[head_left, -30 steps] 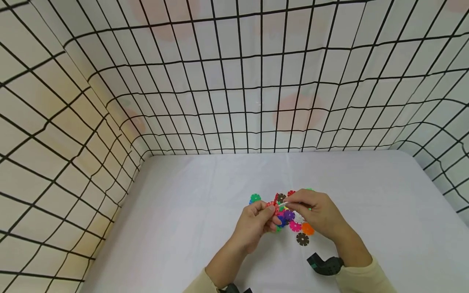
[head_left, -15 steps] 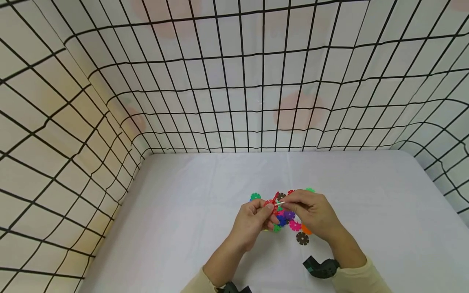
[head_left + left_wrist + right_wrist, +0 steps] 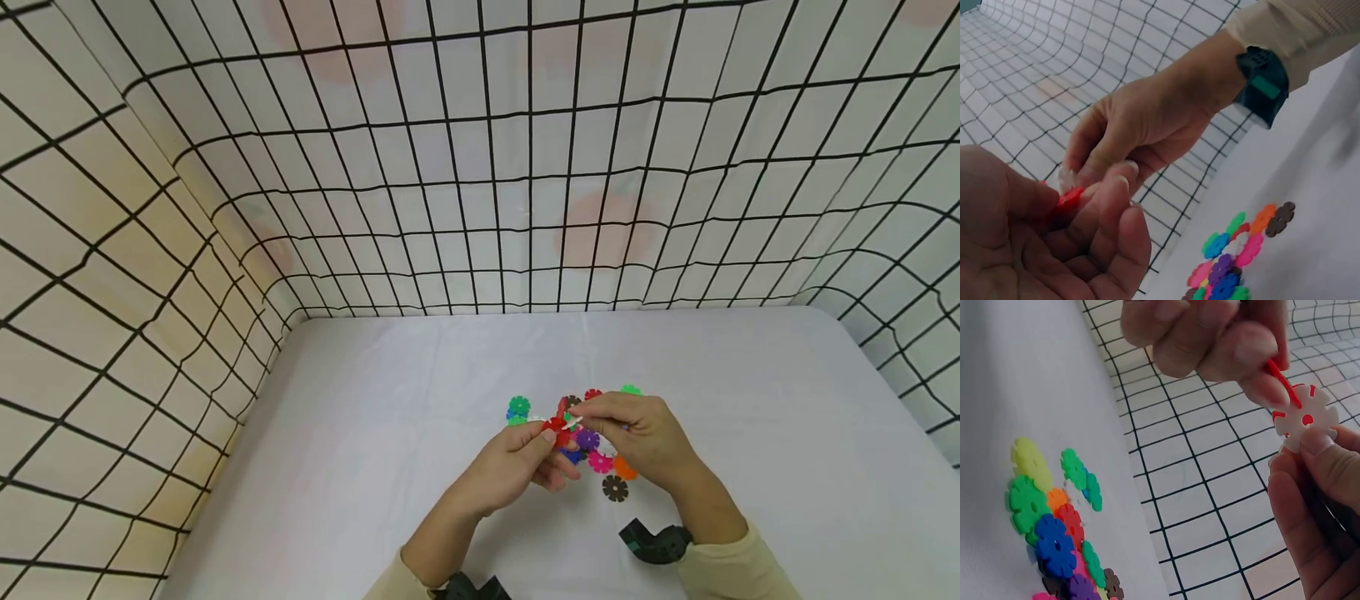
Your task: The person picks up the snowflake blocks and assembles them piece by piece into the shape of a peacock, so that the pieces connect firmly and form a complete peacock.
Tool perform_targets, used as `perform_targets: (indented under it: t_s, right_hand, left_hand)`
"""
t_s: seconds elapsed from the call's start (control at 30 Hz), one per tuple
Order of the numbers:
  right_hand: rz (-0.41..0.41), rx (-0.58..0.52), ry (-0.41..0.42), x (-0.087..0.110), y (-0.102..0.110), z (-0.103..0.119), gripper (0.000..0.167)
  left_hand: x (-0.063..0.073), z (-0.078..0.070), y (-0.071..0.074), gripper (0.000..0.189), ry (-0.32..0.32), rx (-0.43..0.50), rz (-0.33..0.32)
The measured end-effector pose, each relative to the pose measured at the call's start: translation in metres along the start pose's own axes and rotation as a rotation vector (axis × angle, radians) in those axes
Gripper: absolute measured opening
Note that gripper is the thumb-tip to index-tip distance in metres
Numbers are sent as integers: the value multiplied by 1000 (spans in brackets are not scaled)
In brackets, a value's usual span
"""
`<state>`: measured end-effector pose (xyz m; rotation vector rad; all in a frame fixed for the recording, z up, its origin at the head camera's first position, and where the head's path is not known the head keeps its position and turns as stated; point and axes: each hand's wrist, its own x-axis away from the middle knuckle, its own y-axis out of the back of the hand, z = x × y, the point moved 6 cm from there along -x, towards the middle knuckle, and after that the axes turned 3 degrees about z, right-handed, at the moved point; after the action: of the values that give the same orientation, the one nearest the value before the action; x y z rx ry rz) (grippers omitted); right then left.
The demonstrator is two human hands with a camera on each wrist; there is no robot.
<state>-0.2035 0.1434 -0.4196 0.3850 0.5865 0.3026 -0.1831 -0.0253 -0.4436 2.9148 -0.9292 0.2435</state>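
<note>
Ahead of me, above the table, my two hands meet over a loose cluster of toy pieces. My left hand (image 3: 506,471) pinches a red snowflake disc (image 3: 1067,200) between thumb and index finger, its other fingers extended loosely. Opposite it, my right hand (image 3: 637,429) pinches a white snowflake disc (image 3: 1319,415) with thumb and fingers. In the right wrist view, a red edge slants against the white disc's slotted rim, and red shows through its centre hole. Fingers cover part of both discs.
Several slotted discs lie on the white tabletop (image 3: 390,417), including a brown one (image 3: 616,488), an orange one (image 3: 625,468) and a blue one (image 3: 1055,545). Black wire mesh (image 3: 491,208) surrounds the table's back and sides. Each wrist wears a dark camera mount.
My left hand has turned, its lower fingers spreading out, and the red disc now shows more of its face. The right hand has shifted slightly left, keeping its pinch on the white disc.
</note>
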Motion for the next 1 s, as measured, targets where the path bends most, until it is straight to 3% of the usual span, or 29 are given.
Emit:
perform_targets:
  t_s: [0.1,0.23,0.33,0.43,0.6,0.8,0.9,1.0]
  right_hand:
    - [14,44,-57,-1,0,-3,26]
    - [68,270,-344,2,1,-25,31]
    - [207,492,-562,10,-4,-49,42]
    - [330,580,-629,17,-15,-65,41]
    - [329,537,-620,19,-25,-72,25]
    - [210,389,-577,13,-13,-57,7]
    - [79,235,-488,8,-7,-42,11]
    - [-27,58,-337,3,-7,-26,13]
  left_hand:
    - [-1,3,5,38,17,-16,-4]
    - [-6,10,21,37,32,-34,-136]
    - [-7,17,35,32,35,2,-272]
    - [-8,22,42,29,20,132,-348]
    - [-12,25,43,31,-16,349,-383]
    - [-12,25,40,21,-16,452,-378]
    - [-12,24,33,13,-10,510,-327]
    - [-12,21,24,10,-6,553,-260]
